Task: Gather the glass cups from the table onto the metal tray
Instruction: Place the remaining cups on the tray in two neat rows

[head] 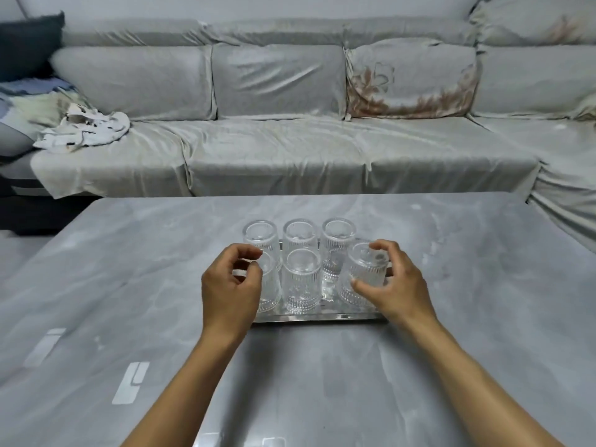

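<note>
Surface [451, 317]: no stray cups visible.
Tray [322, 316]: long axis 9-to-3; six cups, two rows; gathering looks nearly done.
Right hand [392, 282]: fingers gripping the 3 o'clock front cup [362, 275], tilted.
Left hand [230, 285]: fingers curled around the 9 o'clock front cup [270, 285]; contact unclear.
Cups: upside down.

Six ribbed clear glass cups [302, 279] stood upside down in two rows of three on the shiny metal tray [319, 317], which lay flat on the grey table. The near-right cup [364, 275] tilted leftward off vertical. The near-left cup [269, 287] was partly hidden. The far row stood upright, close together.
</note>
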Demonstrator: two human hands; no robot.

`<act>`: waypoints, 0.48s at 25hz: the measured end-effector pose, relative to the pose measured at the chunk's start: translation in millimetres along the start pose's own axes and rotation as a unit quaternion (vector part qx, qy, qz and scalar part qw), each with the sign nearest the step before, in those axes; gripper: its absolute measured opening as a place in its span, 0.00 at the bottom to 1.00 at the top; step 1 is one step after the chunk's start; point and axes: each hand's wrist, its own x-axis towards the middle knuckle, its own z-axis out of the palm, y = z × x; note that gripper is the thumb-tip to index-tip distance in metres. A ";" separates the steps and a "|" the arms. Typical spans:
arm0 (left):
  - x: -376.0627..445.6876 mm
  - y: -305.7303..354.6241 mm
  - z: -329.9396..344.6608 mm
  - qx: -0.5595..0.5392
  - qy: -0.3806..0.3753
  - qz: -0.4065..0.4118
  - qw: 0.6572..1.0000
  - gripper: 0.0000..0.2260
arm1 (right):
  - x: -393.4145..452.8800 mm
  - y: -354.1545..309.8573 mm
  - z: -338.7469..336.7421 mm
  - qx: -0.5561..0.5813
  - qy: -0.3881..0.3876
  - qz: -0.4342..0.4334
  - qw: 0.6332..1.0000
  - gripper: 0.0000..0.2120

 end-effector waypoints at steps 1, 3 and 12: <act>0.2 -1.4 1.5 0.004 -0.005 0.005 1.000 0.12 | -0.8 1.2 6.4 -0.013 -0.008 -0.025 1.000 0.29; 1.7 -4.6 1.3 0.007 -0.007 0.011 1.000 0.11 | -2.6 1.5 17.1 -0.027 -0.022 -0.060 0.998 0.29; 23.3 -29.2 -39.8 0.061 -0.042 0.008 0.997 0.15 | 4.9 16.5 12.8 0.123 -0.151 -0.034 0.980 0.48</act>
